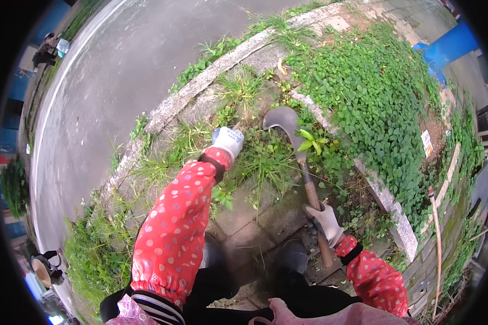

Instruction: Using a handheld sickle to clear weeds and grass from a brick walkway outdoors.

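Observation:
My right hand [327,224], in a white glove with a dark palm, is closed around the wooden handle [312,196] of a billhook. Its hooked steel blade [286,122] points away from me and curves to the left over the weeds, with a leafy sprig [310,141] beside its neck. My left hand [227,141], in a white glove bearing print, is down among grass tufts [264,156] on the paving. Its fingers are hidden from view, so whether they hold any grass cannot be seen. A small broad-leaved weed [225,115] grows just beyond it.
A stone kerb [211,75] separates the weedy paving from the grey road [118,77]. At right, a granite edging [390,207] borders dense green ground cover [374,89]. A blue post [451,46] and a long stick [436,243] stand there. Across the road is a person [44,53].

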Action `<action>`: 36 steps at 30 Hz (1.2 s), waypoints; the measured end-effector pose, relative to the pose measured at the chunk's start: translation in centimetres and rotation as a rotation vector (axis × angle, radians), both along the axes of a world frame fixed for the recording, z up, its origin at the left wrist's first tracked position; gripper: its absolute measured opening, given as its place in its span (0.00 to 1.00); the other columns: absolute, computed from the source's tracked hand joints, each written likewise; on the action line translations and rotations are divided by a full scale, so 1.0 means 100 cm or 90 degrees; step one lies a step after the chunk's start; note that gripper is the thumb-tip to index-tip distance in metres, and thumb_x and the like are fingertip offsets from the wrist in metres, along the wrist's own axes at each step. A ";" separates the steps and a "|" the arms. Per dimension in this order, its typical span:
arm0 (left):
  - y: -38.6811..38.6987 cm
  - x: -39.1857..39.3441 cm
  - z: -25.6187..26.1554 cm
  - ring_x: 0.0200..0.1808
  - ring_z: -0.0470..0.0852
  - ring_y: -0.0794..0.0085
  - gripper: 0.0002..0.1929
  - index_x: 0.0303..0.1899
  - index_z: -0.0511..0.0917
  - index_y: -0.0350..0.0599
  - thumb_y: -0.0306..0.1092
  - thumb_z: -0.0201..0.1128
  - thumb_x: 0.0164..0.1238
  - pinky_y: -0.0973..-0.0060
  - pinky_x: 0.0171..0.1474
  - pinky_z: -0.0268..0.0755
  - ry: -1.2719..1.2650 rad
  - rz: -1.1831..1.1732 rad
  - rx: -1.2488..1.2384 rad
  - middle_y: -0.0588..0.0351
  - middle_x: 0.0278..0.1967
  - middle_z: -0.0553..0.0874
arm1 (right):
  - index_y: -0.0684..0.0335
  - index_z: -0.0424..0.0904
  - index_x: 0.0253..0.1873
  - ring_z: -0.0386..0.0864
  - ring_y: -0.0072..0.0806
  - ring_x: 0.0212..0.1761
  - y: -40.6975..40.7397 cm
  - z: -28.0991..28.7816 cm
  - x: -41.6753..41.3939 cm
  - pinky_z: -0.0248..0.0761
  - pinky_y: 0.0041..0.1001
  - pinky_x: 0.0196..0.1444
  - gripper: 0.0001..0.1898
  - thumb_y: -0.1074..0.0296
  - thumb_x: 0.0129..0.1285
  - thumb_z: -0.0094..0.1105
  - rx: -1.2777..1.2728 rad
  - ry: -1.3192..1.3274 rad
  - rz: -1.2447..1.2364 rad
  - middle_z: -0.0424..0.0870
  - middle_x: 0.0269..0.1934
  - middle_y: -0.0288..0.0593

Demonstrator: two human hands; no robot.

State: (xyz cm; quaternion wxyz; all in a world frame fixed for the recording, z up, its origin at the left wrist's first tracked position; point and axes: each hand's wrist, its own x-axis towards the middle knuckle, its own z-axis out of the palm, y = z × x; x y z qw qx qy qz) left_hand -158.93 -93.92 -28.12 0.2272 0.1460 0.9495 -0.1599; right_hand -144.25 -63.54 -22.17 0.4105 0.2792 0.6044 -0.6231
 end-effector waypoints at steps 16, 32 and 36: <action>0.002 0.014 -0.008 0.32 0.84 0.56 0.08 0.33 0.81 0.46 0.33 0.55 0.54 0.60 0.33 0.75 0.053 0.159 0.117 0.51 0.26 0.84 | 0.58 0.68 0.34 0.63 0.21 0.10 -0.039 -0.007 -0.058 0.60 0.24 0.11 0.11 0.58 0.62 0.56 -0.034 0.022 -0.048 0.67 0.16 0.34; -0.019 0.031 -0.012 0.28 0.84 0.57 0.09 0.35 0.78 0.47 0.32 0.52 0.55 0.59 0.28 0.72 0.071 0.132 0.155 0.53 0.25 0.84 | 0.60 0.68 0.34 0.64 0.23 0.10 -0.027 0.001 -0.062 0.61 0.25 0.11 0.13 0.56 0.63 0.54 0.010 0.045 -0.086 0.65 0.15 0.32; -0.004 0.019 -0.005 0.29 0.83 0.55 0.10 0.38 0.76 0.45 0.32 0.52 0.55 0.59 0.31 0.73 -0.026 0.161 0.157 0.50 0.27 0.84 | 0.58 0.68 0.33 0.66 0.21 0.13 -0.042 -0.031 -0.057 0.62 0.24 0.14 0.11 0.59 0.61 0.56 -0.035 0.107 -0.056 0.68 0.17 0.32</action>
